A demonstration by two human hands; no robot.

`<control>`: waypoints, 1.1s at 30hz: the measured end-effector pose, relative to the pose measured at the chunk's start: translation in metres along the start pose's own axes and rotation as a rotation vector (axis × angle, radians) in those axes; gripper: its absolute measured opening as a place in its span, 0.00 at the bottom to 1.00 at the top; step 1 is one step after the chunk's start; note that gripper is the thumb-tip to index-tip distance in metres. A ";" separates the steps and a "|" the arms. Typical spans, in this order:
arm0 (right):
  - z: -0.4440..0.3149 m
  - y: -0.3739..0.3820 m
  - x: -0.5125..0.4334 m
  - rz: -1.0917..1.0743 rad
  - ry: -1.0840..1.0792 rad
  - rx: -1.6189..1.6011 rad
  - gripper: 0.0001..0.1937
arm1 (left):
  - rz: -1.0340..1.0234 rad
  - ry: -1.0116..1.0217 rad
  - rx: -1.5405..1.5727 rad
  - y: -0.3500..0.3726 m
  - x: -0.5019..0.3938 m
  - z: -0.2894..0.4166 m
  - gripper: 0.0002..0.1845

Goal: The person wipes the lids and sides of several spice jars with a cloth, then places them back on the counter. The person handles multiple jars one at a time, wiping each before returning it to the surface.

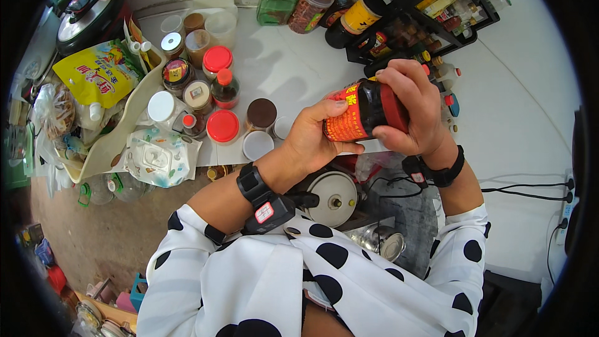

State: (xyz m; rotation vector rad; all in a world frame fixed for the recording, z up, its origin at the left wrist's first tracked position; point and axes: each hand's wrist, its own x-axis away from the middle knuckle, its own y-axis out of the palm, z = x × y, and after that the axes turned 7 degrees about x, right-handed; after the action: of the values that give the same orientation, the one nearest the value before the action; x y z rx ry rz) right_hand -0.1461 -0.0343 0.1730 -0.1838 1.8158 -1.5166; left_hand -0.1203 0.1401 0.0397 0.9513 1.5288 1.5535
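Note:
A dark glass jar (372,107) with a red and yellow label lies tilted between my hands, above the front edge of the white tabletop (262,65). Around its labelled lower part, my left hand (313,131) is wrapped, with the thumb across the label. My right hand (416,107) clasps the red lid (393,107) end, fingers over the top and thumb below. What the jar holds is too dark to make out. Just left of my left hand stand a brown-lidded jar (261,112) and a white-lidded jar (258,145).
Red-lidded jars (222,126) and a wet-wipes pack (161,157) sit left, beside a cream basket (126,124) of packets. A black rack (468,32) of bottles stands back right, near a yellow-labelled bottle (358,18). Below the table are a round pot lid (333,199) and black cables (519,187).

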 end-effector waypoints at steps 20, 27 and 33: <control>-0.005 0.004 0.007 0.014 -0.400 0.046 0.30 | 0.230 -0.103 -0.107 0.014 0.019 -0.005 0.21; -0.012 0.014 0.006 0.127 -0.251 0.088 0.30 | 0.191 0.049 -0.173 0.015 0.021 -0.001 0.21; -0.020 0.021 0.006 0.170 -0.130 0.058 0.30 | 0.203 0.232 -0.231 0.019 0.023 -0.001 0.20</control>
State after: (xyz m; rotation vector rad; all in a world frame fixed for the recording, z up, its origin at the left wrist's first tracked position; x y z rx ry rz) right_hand -0.1553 -0.0158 0.1518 -0.0957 1.6403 -1.4032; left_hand -0.1317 0.1600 0.0590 0.8366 1.3989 1.9963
